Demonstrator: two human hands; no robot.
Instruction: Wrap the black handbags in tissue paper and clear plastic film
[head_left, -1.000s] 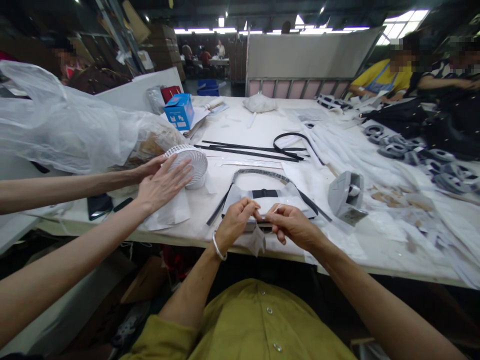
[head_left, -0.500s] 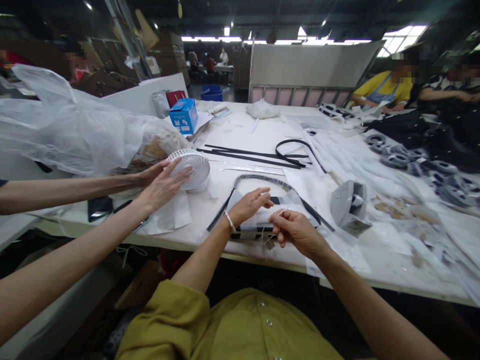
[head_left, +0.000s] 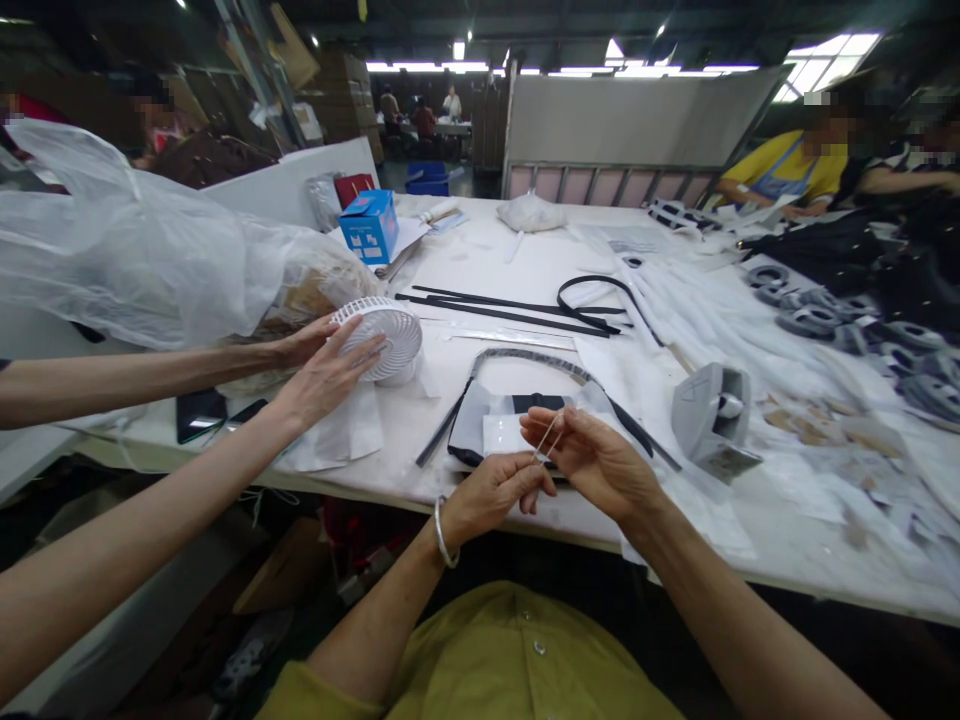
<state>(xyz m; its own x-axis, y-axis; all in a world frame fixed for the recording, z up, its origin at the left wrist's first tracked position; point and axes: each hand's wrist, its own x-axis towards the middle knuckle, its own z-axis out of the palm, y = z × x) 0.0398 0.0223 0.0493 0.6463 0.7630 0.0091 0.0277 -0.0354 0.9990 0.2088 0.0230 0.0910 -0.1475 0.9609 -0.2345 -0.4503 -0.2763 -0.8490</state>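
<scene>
A thin, light string (head_left: pixel 549 438) is drawn taut between my hands. Its lower end is pinched in the fingers of my left hand (head_left: pixel 501 492), which wears a bangle on the wrist. Higher and to the right, my right hand (head_left: pixel 604 458) has the string's upper end at its closed thumb and fingers. Behind both hands a grey and black handbag (head_left: pixel 466 412) lies on the table, its wrapped handle (head_left: pixel 529 357) arching away from me. White film or paper (head_left: pixel 501 434) covers part of its front. My hands hide its lower right portion.
Another person's hands (head_left: pixel 330 375) touch a white fan (head_left: pixel 386 340) at the left. Black straps (head_left: pixel 510 308) lie beyond the bag. A grey moulded piece (head_left: pixel 711 415) stands to the right, near scattered wrapping. A blue box (head_left: pixel 369 228) and plastic sheeting (head_left: pixel 150 250) are farther left.
My left hand has come down and toward me from over the bag and now pinches the string. My right hand has turned and risen slightly, with the string stretched between both.
</scene>
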